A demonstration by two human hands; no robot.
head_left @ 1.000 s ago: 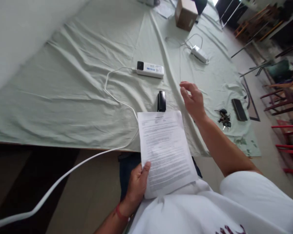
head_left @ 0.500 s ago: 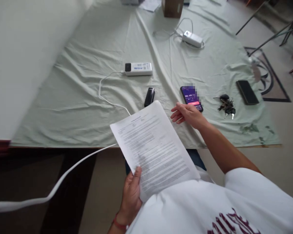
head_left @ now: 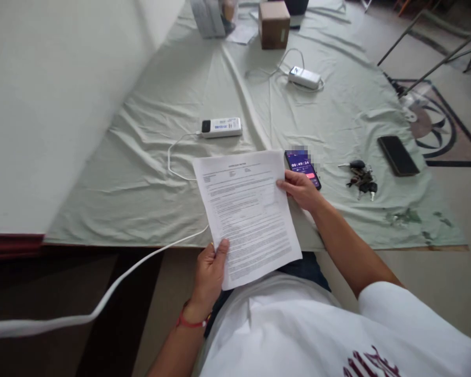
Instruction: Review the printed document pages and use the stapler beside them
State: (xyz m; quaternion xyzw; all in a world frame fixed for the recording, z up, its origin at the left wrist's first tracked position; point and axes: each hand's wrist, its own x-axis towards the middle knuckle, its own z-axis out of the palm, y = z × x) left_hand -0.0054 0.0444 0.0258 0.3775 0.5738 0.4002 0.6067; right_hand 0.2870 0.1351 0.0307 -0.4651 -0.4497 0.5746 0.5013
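A white, densely printed document (head_left: 251,222), text side up, stretches between the left hand (head_left: 210,272), lower left, and right hand (head_left: 301,189), upper right.

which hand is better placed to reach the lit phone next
The right hand, most likely: it holds the upper right edge of the paper, close by the lit phone. The left hand holds the paper's lower left edge, farther off.

To my eye the printed sheet (head_left: 251,220) was smooth, matt paper, the tablecloth (head_left: 149,131) creased, dull cloth. From the sheet, the box (head_left: 273,26) at twelve o'clock looked like matt cardboard, the white device (head_left: 222,127) towards eleven smooth plastic, the keys (head_left: 363,179) at two partly shiny metal.
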